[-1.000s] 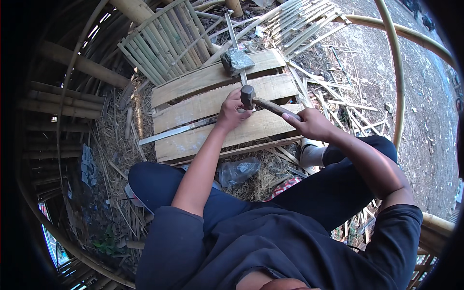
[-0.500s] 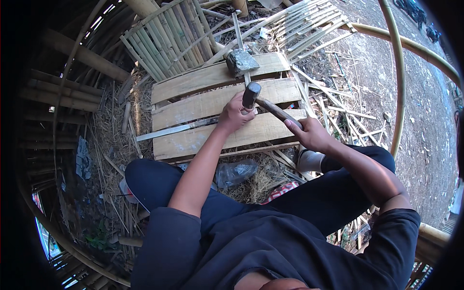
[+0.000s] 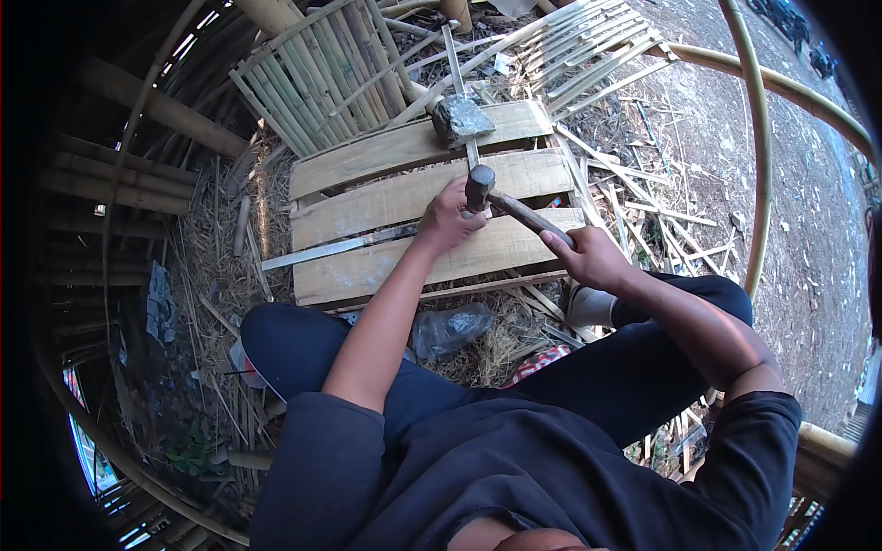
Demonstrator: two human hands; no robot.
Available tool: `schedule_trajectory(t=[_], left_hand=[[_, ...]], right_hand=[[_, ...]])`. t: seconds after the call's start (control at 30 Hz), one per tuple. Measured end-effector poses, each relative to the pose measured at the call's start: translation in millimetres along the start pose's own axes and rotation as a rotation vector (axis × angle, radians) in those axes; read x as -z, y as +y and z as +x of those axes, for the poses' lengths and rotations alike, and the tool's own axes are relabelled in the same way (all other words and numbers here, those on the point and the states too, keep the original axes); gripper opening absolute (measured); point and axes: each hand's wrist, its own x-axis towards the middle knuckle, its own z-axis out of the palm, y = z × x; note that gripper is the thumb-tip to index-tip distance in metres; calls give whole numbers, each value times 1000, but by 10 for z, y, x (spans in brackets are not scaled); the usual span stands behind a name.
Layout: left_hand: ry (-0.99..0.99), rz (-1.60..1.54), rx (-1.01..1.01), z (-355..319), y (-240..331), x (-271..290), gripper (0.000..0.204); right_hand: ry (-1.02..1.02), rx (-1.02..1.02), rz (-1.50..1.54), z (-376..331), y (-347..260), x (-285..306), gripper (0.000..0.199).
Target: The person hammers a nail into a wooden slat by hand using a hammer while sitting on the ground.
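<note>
My right hand [image 3: 595, 256] is wrapped round the wooden handle of a hammer [image 3: 530, 216]. Its dark steel head is right over the fingers of my left hand [image 3: 446, 219], which are closed just above a low slatted wooden platform [image 3: 367, 216]. What those fingers pinch is hidden by the hammer head. A narrow pale strip [image 3: 472, 152] runs away from beneath the hammer head and passes under a rough grey stone [image 3: 462, 121], which weighs it down on the far board. Another thin pale strip [image 3: 314, 252] lies across the platform, left of my left hand.
A bamboo slat panel [image 3: 322, 78] leans behind the platform, and a lighter slatted panel [image 3: 588, 46] lies at the far right. Split bamboo pieces [image 3: 657, 211] litter the ground. A clear plastic bag [image 3: 450, 329] is between my legs. A bamboo pole [image 3: 759, 156] rises at right.
The hammer head has come slightly nearer, by a small amount. Both hands keep their holds, and the stone and strips stay in place; the whole view has shifted a little.
</note>
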Motion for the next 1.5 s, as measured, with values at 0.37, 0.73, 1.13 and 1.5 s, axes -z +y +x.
schedule_trajectory(t=[0.37,0.73,1.13,1.5], left_hand=[[-29,88,44,-24,41,35,17],[-12,66,183,-7,130,11,19],[17,135,46,-23,13,5,27],[-26,210,188,-42,-6,19,32]], right_hand=[[50,6,44,0,38,23,75],[43,25,-16,-23,-34,31,76],[93,66,-33,-67,-66,56,74],[82,48,-2,-78,-60,28,71]])
